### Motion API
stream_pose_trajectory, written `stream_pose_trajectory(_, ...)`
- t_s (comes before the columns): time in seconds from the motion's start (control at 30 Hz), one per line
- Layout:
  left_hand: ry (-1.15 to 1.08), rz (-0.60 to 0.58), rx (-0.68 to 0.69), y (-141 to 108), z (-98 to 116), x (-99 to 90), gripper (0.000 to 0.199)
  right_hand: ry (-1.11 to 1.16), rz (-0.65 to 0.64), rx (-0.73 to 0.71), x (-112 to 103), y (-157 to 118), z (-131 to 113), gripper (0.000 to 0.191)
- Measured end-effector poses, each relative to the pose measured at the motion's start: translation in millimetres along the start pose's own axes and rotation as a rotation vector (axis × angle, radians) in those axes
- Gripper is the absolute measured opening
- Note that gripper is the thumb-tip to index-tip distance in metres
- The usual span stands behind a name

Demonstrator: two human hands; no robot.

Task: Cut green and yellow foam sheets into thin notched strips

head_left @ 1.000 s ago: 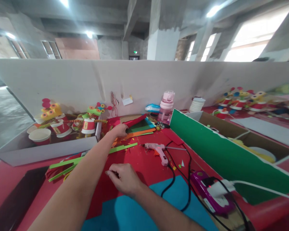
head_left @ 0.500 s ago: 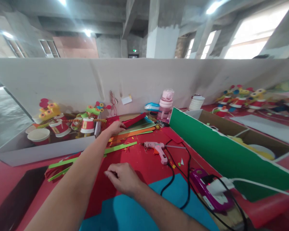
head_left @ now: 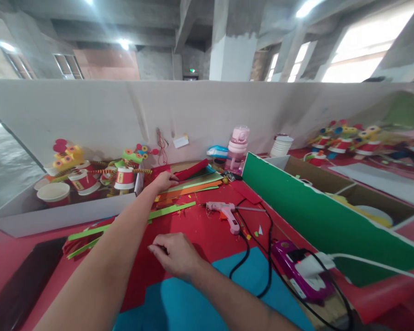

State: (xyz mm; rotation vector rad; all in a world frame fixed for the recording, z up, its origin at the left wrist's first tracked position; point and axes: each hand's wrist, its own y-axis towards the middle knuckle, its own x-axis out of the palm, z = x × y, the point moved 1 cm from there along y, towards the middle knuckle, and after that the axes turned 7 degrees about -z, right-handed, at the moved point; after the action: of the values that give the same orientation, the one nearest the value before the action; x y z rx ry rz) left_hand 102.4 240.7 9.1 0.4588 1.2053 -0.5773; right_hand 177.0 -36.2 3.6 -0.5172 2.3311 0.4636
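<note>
My left hand [head_left: 166, 181] reaches far forward to a pile of coloured paper. Its fingers are closed at the left edge of a red paper sheet [head_left: 192, 170], which is tilted up off the pile. Beneath it lie light green and orange paper strips [head_left: 189, 188]. Nearer to me, my right hand [head_left: 177, 253] rests with curled fingers above the red tabletop [head_left: 189, 225]; whatever may be inside the fingers is hidden. A pink glue gun [head_left: 224, 212] lies to its upper right. Blue paper [head_left: 179, 303] spreads under the right forearm.
A white box [head_left: 72, 216] with paper cups and paper-cup figures stands left. At right are a green-sided divided box [head_left: 317, 216] and a purple power strip [head_left: 301, 271] with cables. A pink bottle [head_left: 238, 147] stands by the grey partition [head_left: 193, 105].
Both hands stay almost where they were, and the red sheet is barely changed. At the far right, a blurred green shape has risen higher. The view has shifted slightly.
</note>
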Motion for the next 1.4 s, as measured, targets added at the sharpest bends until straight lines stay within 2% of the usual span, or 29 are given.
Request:
stream_pose_trajectory(0.13,0.096,0.003,-0.004,-1.2,9.1,1.6,0.031,-0.014,-0.010,0.000,-0.2,0.0,0.0,0.021)
stream_pose_trajectory(0.33,0.253,-0.027,0.091,-1.9,31.8,11.8,0.032,-0.041,-0.011,-0.007,0.1,0.2,0.4,0.021)
stream_pose_trajectory(0.5,0.340,-0.042,0.100,-0.6,35.1,13.5,0.032,-0.047,-0.003,0.000,-0.7,-0.4,-1.8,0.022)
stream_pose_trajectory(0.67,0.280,-0.030,0.057,-2.5,34.2,7.7,0.029,-0.048,-0.018,0.005,-2.0,-0.7,-3.2,0.022)
stream_pose_trajectory(0.87,0.243,0.023,-0.007,-5.1,29.7,-0.7,0.035,-0.065,-0.042,0.008,-1.6,-0.5,-2.7,0.022)
stream_pose_trajectory(1.4,0.186,0.080,-0.091,-7.1,32.9,-0.4,0.030,-0.073,-0.057,0.008,-0.7,-0.6,-1.8,0.021)
